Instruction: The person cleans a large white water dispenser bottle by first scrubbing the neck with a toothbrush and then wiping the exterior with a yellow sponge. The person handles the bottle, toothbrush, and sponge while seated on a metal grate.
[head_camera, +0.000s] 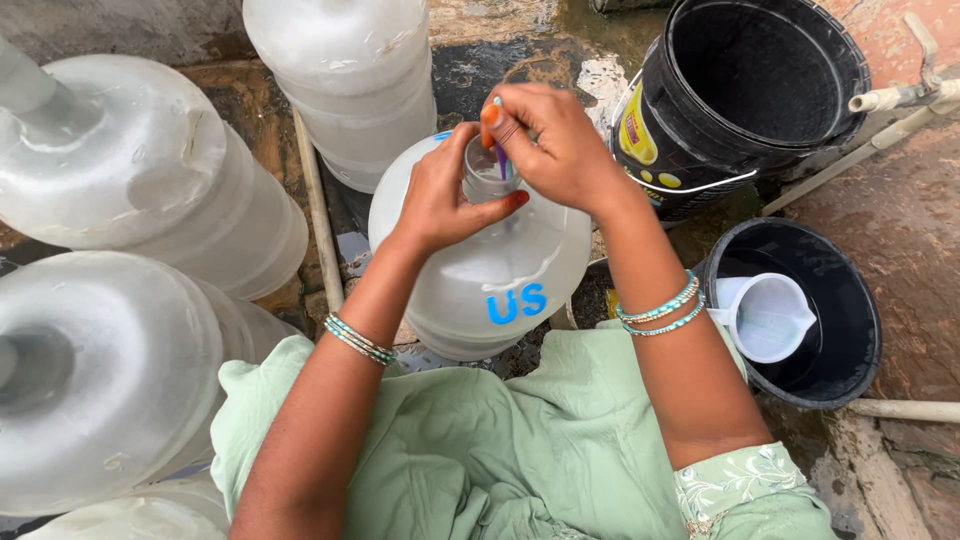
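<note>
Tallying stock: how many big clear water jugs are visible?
5: one under both hands, one behind it, two at left, one partly cut off bottom left. More may lie outside the frame.

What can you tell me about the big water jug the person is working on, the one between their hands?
The water jug is a large, round bottle of translucent whitish plastic, standing upright on wet ground just in front of the person's knees. It has a broad domed shoulder with blue lettering and a narrow open neck on top. The left hand wraps around the neck, while the right hand holds a thin purple stick at the opening. Similar jugs stand to its left and behind it. Whether it holds any water cannot be told.
</note>
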